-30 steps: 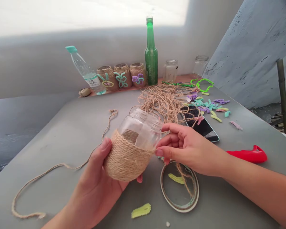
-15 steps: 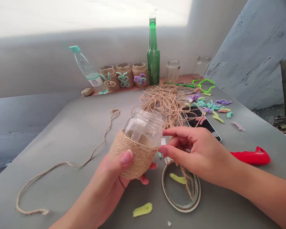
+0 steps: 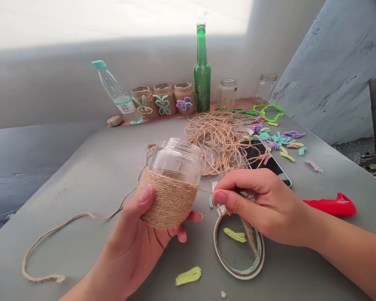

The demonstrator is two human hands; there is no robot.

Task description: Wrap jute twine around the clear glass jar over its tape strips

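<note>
Above the grey table, the left hand holds a glass jar with jute twine wound around its lower half, and the right hand pinches one strand between thumb and finger, just over a round ring.

Ahead of the right hand, passage is obstructed by a tangle of jute twine and a smartphone. Below that hand lies an oval ring; a red plastic piece lies to its right. Between it and the left hand, the way is blocked by a twine-wrapped glass jar. Left of the left hand, a loose twine strand crosses the grey tabletop. Above the jar, the air is open to passage.
</note>
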